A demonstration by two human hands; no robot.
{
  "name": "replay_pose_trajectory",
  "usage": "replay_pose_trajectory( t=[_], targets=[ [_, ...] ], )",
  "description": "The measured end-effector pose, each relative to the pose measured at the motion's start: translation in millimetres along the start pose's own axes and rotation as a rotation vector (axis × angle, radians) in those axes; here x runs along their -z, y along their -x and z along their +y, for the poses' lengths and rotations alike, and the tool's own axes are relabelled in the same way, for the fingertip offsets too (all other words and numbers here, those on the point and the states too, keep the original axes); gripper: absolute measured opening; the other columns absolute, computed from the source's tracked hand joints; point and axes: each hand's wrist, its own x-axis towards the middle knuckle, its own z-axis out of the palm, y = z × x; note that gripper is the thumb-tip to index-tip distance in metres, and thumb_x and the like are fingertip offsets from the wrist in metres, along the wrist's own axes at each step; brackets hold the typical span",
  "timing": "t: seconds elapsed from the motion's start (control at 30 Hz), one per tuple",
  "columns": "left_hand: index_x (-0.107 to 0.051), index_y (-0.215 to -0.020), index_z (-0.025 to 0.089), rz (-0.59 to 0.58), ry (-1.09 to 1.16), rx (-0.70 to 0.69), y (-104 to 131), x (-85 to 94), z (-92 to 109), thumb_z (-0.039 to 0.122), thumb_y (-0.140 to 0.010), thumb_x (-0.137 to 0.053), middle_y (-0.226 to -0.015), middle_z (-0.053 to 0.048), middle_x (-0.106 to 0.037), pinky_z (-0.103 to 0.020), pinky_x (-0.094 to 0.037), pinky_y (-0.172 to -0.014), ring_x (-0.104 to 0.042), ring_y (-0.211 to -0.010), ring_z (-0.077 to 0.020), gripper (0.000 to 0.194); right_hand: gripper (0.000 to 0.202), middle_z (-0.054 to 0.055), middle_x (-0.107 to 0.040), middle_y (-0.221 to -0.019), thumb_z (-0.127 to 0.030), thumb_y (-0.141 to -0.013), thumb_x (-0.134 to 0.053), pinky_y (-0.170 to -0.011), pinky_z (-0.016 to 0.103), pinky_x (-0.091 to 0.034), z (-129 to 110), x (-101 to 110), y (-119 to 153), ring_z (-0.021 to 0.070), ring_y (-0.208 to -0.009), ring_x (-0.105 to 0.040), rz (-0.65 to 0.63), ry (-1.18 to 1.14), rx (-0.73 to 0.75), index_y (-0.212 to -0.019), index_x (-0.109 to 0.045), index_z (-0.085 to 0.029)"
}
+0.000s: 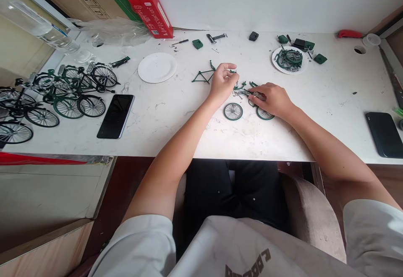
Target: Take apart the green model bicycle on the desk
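Nearest you, a green-rimmed model bicycle wheel [233, 111] is lying flat on the white table [252, 140], and a second spoked wheel [265, 114] is showing partly under your right hand [270, 96]. That hand is bending its fingers low over small loose parts; I cannot tell whether it is gripping one. Just beyond, your left hand [223, 80] is curling its fingers narrowly around a tiny green piece [232, 71], its grip unclear. A green bicycle frame [202, 76] is lying partly behind it. Farther off, a paper plate [289, 71] is holding more green wheels
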Motion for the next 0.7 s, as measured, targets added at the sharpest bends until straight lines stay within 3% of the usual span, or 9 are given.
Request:
replay_pose_trajectory(
  t=[0.3,0.5,0.7],
  targets=[
    [-0.070,-0.116,0.024,0.013,0.038,0.011,1.9,-1.5,11.5,0.027,-0.100,-0.093,-0.082,0.004,-0.061,-0.030,-0.052,-0.079,-0.061,-0.072,-0.0132,0.029,0.036,0.009,-0.083,-0.091,-0.054,-0.106,-0.072,-0.080,0.040,-0.051,5.6,-1.5,-3.5,0.0291,-0.081,-0.071,0.055,-0.141,-0.129,-0.118,-0.089,-0.024],
    [-0.070,-0.119,0.024,0.011,0.026,0.002,-0.8,0.3,7.4,0.019,-0.102,-0.090,-0.085,0.004,-0.060,-0.030,-0.050,-0.078,-0.057,-0.070,-0.0118,0.027,0.041,0.010,-0.078,-0.085,-0.045,-0.100,-0.067,-0.080,0.042,-0.053,7.3,0.9,-3.8,0.0309,-0.081,-0.071,0.123,-0.171,-0.148,-0.125,-0.089,-0.020],
    [-0.070,-0.120,0.023,-0.011,0.015,-0.014,1.9,-1.0,8.4,0.020,-0.102,-0.092,-0.088,0.002,-0.060,-0.030,-0.052,-0.084,-0.065,-0.078,-0.0137,0.028,0.050,0.012,-0.082,-0.092,-0.050,-0.103,-0.063,-0.082,0.043,-0.054,5.5,1.2,-3.8,0.0306,-0.081,-0.070,0.143,-0.151,-0.130,-0.131,-0.090,-0.019]
  ],
)
